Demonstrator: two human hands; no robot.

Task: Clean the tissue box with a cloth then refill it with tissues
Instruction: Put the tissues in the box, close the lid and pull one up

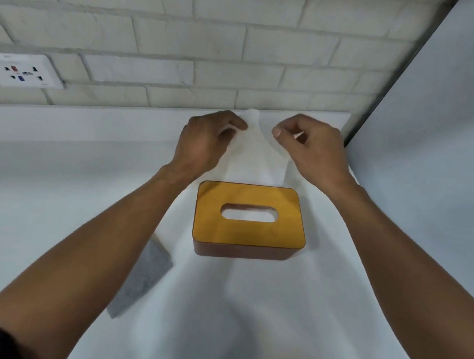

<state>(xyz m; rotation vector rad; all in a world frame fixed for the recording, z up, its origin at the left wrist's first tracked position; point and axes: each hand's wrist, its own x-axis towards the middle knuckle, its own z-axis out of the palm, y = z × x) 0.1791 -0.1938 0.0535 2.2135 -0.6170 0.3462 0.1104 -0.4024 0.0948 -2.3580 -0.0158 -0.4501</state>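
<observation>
Left hand [204,142] and right hand [310,149] pinch tissue [257,152]; cloth [143,280] half hidden.

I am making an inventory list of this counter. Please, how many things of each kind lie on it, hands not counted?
Tissue box, wooden lid: 1
White tissue sheet, spread under the box: 1
Grey cloth, partly under the sheet: 1
Total: 3

Both arms stretched forward, hands raised side by side

Left hand [204,141] and right hand [309,149] curl their fingers inward, thumbs toward each other, knuckles up.
</observation>
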